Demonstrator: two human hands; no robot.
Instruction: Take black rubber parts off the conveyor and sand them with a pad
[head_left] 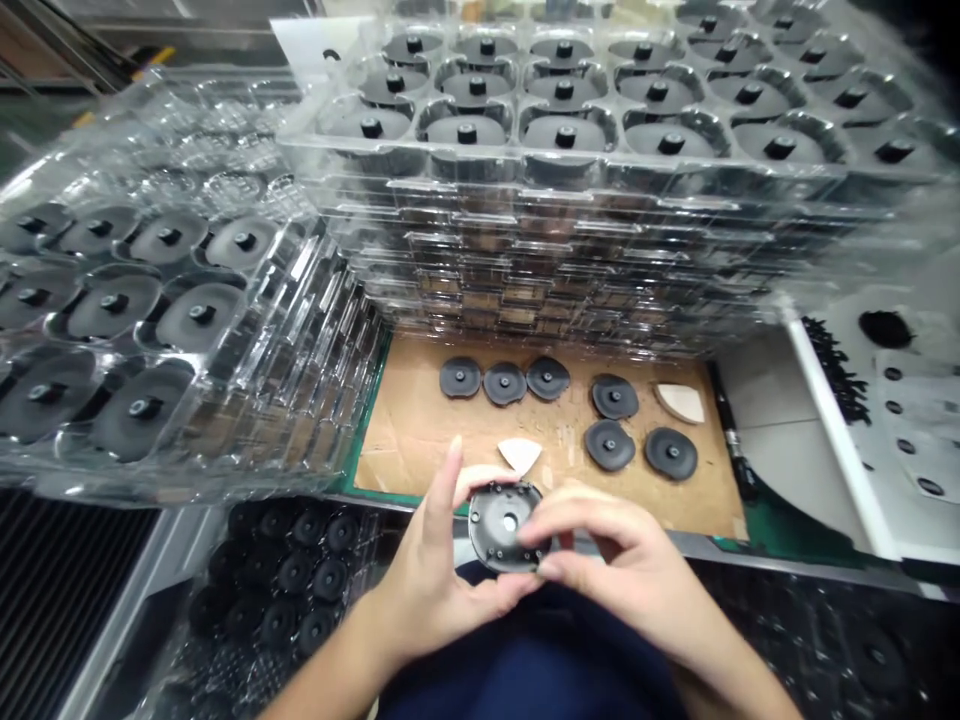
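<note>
Near my body, a round black plastic cover (pixel 495 522) is held with its hollow side up. It has a light hole in the middle and small posts along the rim. My left hand (pixel 431 565) grips it from the left, its thumb and fingers around the edge. My right hand (pixel 619 550) is closed at the right side, fingertips over the face and thumb at the lower edge; any small piece between those fingers is hidden. Just beyond lies a white wedge-shaped pad (pixel 520 455). Further off, several similar black covers (pixel 504 382) lie stem up on the cardboard (pixel 420 430).
Tall stacks of clear plastic trays (pixel 525 215) filled with black covers stand behind the cardboard, and another stack (pixel 300 370) stands at left. A second pale wedge pad (pixel 680 402) lies at right. Beside it are a black pen-like tool (pixel 739 450) and a white-edged bin (pixel 832 420). More trayed parts (pixel 292 570) sit lower left.
</note>
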